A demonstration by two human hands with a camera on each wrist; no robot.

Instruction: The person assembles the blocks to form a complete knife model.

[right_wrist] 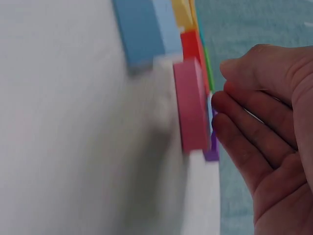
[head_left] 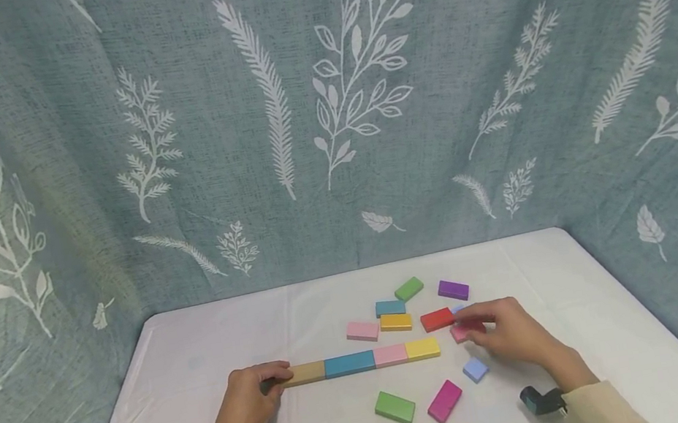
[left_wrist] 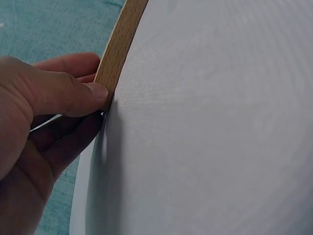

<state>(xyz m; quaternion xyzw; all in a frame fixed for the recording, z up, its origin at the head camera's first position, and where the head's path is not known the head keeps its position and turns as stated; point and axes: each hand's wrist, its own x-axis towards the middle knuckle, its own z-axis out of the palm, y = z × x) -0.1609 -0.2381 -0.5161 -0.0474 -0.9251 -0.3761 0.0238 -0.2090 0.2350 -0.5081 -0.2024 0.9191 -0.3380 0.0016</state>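
Note:
My left hand pinches the left end of a tan wooden block between thumb and fingers. That block heads a straight row in the head view, followed by a blue block, a pink block and a yellow block. The hand hides the tan block's far left end. To the right, my right hand hovers with relaxed fingers over a darker pink block. In the right wrist view its fingertips stand apart from that block. A red block lies beside it.
Behind the row lie a light pink block, an orange block, a small blue block, a green block and a purple block. In front are a green block, a magenta block and a light blue block.

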